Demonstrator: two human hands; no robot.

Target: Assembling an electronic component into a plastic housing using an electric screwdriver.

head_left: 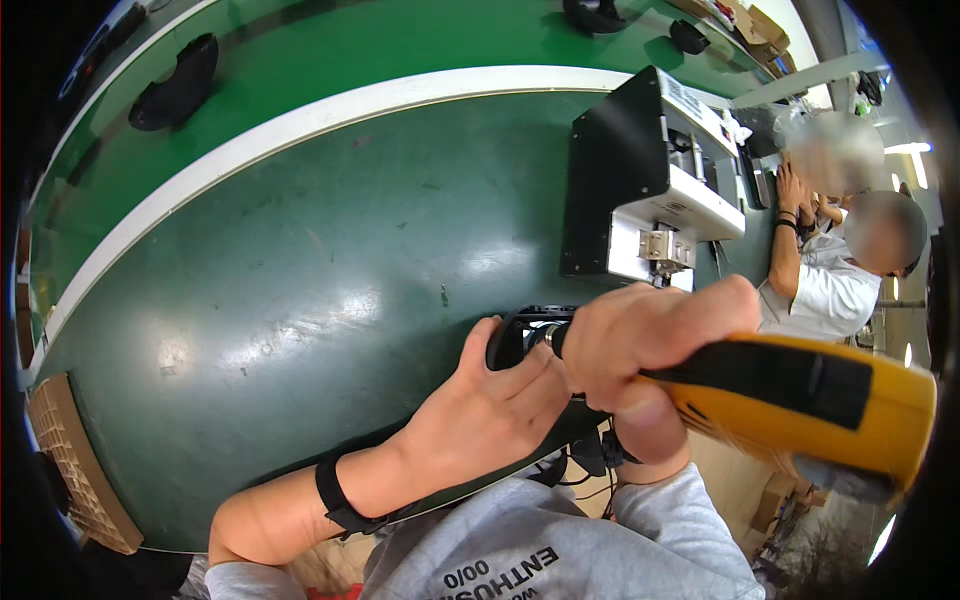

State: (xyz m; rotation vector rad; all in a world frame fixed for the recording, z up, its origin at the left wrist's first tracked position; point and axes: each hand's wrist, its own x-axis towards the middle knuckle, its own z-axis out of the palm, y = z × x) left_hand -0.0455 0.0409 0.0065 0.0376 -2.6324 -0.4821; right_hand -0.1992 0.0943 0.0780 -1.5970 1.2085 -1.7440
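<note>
My right hand [655, 345] is wrapped round a yellow and black power drill [800, 400], whose thick body extends toward the lower right. The drill's front end points left, and a silver ring shows there close to my left fingertips. My left hand [495, 400] is closed on a black curved plastic part [508, 342] at the near side of the table. Thumb and fingers of that hand grip the part's rim, and the drill tip meets it or nearly so. My right hand covers part of the drill's front. A black band circles my left wrist.
A black and silver bench machine [640, 185] stands on the dark green table [330, 230], beyond my right hand. Past the white rail [400, 98], black curved parts [178, 85] lie on a green surface. A cardboard grid [80, 465] sits far left. Other people [825, 280] work at the right.
</note>
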